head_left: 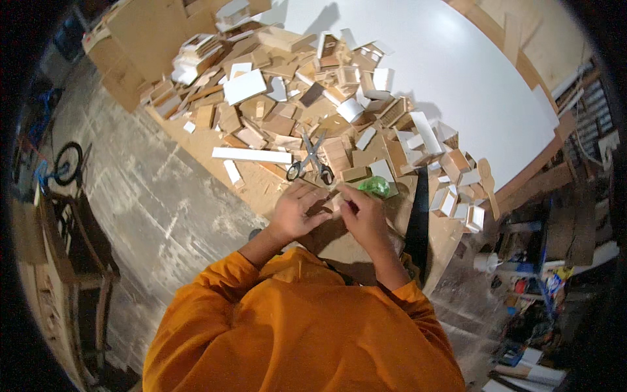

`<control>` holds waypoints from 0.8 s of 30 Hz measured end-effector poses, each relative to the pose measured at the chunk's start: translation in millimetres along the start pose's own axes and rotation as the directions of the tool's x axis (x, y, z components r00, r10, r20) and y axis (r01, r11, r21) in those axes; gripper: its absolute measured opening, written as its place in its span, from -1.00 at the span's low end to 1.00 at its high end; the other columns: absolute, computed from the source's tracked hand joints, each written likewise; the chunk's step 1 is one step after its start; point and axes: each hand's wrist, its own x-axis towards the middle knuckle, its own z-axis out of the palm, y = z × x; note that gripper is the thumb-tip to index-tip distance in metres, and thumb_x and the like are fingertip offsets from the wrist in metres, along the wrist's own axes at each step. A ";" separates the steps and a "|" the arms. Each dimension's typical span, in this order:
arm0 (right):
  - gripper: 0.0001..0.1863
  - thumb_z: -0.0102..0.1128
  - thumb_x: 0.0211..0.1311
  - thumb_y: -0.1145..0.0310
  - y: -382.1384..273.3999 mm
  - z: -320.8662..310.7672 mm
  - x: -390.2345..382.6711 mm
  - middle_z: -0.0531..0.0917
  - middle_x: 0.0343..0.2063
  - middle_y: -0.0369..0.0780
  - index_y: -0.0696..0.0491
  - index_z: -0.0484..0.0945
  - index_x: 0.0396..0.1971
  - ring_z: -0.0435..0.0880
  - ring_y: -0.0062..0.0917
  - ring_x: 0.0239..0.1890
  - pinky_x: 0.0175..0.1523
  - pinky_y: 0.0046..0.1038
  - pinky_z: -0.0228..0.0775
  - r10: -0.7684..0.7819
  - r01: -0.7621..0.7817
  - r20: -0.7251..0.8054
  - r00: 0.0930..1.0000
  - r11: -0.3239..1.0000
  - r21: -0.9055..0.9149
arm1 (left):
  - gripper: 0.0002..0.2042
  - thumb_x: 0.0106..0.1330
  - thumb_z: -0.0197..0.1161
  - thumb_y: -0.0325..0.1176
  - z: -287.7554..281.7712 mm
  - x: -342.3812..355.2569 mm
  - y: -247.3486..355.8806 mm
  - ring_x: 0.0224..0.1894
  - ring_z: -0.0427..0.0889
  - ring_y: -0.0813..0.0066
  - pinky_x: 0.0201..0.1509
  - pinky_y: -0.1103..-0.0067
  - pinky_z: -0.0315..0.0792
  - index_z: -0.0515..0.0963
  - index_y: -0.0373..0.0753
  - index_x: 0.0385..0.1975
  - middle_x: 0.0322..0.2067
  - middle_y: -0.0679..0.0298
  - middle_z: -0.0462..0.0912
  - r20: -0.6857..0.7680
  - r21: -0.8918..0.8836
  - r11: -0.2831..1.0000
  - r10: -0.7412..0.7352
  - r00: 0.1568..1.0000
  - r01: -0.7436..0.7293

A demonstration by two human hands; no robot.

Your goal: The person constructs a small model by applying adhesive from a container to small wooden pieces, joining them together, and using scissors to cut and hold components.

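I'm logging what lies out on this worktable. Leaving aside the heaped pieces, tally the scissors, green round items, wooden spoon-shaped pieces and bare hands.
Scissors: 1
Green round item: 1
Wooden spoon-shaped piece: 1
Bare hands, left hand and right hand: 2
Total: 5

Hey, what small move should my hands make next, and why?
I'd probably reach the right hand forward and close the scissors: they lie with blades spread among wood offcuts, handles toward you, just beyond your fingertips. If anything is pinched there, perhaps steady it with the left hand first; I can't tell whether either hand holds something.
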 end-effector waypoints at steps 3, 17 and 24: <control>-0.71 0.22 0.14 0.52 7.6 -2.7 4.3 0.68 -0.37 -0.06 0.15 0.60 -0.10 0.70 -0.33 -0.38 -0.29 -0.43 0.50 -0.038 0.034 -0.092 0.995 0.998 -0.050 | -0.60 0.07 0.33 -0.21 -18.4 -15.0 -17.7 -0.10 0.52 0.02 0.04 0.25 0.38 0.57 -0.25 -0.11 -0.17 0.07 0.59 -0.083 0.143 0.987 -0.056 0.995 0.068; -0.69 0.24 0.13 0.52 10.3 12.0 20.9 0.66 -0.34 -0.05 0.17 0.58 -0.08 0.69 -0.35 -0.39 -0.29 -0.45 0.54 -0.124 0.127 0.027 0.992 0.973 -0.194 | -0.61 0.06 0.32 -0.24 -29.8 -46.2 -52.3 -0.01 0.52 0.02 0.08 0.27 0.37 0.56 -0.26 -0.10 -0.12 0.06 0.59 -0.183 0.121 0.968 -0.195 0.964 0.219; -0.72 0.22 0.14 0.53 9.1 17.8 24.4 0.67 -0.31 -0.06 0.17 0.57 -0.11 0.69 -0.32 -0.37 -0.25 -0.42 0.55 -0.157 0.170 0.075 0.985 0.959 -0.226 | -0.59 0.05 0.31 -0.19 -30.1 -48.2 -50.9 -0.02 0.50 0.07 0.07 0.27 0.34 0.56 -0.24 -0.11 -0.12 0.12 0.58 -0.190 0.162 0.970 -0.151 0.970 0.183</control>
